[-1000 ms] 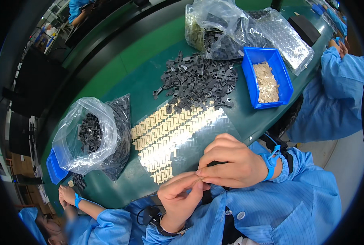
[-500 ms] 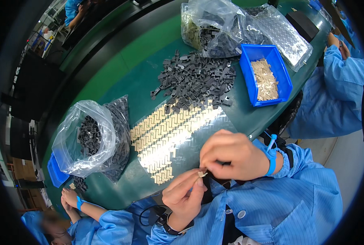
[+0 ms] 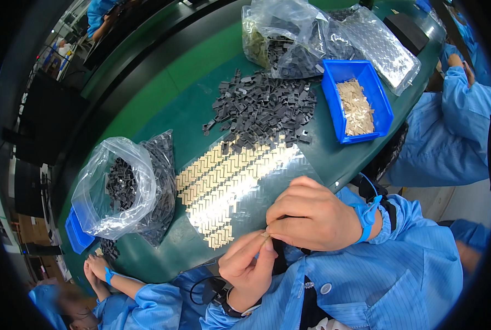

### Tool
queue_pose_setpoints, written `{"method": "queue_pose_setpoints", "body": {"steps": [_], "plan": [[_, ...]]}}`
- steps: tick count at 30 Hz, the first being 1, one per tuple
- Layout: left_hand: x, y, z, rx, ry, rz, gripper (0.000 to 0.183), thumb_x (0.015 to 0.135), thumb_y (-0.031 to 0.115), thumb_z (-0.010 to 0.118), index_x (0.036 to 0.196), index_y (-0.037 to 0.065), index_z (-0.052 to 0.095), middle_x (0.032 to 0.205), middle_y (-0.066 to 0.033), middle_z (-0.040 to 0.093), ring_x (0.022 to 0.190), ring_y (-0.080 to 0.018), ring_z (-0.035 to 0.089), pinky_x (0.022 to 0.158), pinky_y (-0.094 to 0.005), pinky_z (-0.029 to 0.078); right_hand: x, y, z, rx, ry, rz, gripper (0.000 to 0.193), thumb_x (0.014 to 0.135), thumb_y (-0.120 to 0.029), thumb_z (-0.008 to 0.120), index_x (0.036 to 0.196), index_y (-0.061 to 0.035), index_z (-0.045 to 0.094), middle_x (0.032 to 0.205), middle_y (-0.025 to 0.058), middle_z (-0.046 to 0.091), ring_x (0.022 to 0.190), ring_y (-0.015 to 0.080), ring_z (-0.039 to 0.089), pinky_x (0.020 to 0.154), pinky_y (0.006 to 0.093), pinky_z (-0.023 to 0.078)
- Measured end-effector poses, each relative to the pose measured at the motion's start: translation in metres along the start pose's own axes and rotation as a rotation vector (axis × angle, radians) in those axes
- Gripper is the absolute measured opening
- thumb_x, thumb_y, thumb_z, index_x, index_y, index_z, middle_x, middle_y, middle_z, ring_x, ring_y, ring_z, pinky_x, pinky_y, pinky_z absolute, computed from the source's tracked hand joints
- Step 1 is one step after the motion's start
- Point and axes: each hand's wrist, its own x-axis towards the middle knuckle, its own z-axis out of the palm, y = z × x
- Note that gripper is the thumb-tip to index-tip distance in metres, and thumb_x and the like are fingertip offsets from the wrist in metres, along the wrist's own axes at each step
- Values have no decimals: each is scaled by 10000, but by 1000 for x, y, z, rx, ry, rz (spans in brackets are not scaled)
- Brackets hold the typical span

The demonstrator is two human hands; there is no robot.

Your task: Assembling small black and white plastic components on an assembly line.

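My left hand (image 3: 248, 264) pinches a small beige piece (image 3: 265, 235) between thumb and forefinger, close to my body. Against the same spot press the curled fingertips of my right hand (image 3: 314, 217), which wears a blue wrist strap (image 3: 368, 219). Whether a dark part is also between the fingers is hidden. Just beyond my hands lies a clear sheet (image 3: 251, 212) with rows of beige strips (image 3: 215, 176) in a zigzag pattern. A heap of small dark grey clips (image 3: 267, 107) touches the sheet's far edge.
On the green table (image 3: 193, 104), a blue bin (image 3: 385, 118) of beige pieces stands at the right. Clear bags of dark parts (image 3: 165, 181) sit at left and far back (image 3: 289, 38). Co-workers sit at lower left (image 3: 146, 302) and right (image 3: 438, 143).
My right fingers have come down onto the beige piece at my left fingertips, covering more of it. My left hand has hardly moved.
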Motion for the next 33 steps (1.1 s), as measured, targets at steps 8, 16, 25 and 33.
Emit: {"method": "queue_pose_setpoints", "body": {"steps": [8, 16, 25, 33], "plan": [[1, 3, -1, 71, -47, 37, 138, 769, -37, 635, 905, -54, 649, 811, -161, 649, 625, -153, 605, 524, -216, 463, -1, 4, 0, 43, -2, -6, 120, 725, -162, 577, 735, -43, 567, 701, 34, 501, 640, 141, 489, 574, 274, 390], [4, 6, -2, 284, -22, 177, 133, 741, -50, 629, 873, -64, 637, 797, -160, 647, 617, -189, 624, 543, -243, 492, 0, -3, 2, 86, -7, -4, 125, 732, -166, 579, 742, -41, 571, 704, 35, 505, 642, 139, 489, 575, 273, 390], [9, 6, 3, 402, -19, 296, 124, 692, -56, 636, 814, -73, 630, 751, -171, 638, 616, -224, 629, 573, -269, 501, 0, 4, 6, 138, -11, -10, 132, 741, -170, 581, 750, -39, 575, 707, 35, 509, 644, 137, 488, 575, 272, 390], [5, 4, 3, -282, -21, -124, 99, 794, -44, 576, 849, -92, 643, 809, -172, 652, 585, -154, 585, 524, -223, 455, -18, 32, -85, 116, -13, 14, 137, 748, -174, 583, 758, -37, 578, 710, 35, 513, 645, 135, 487, 575, 270, 390]]}}
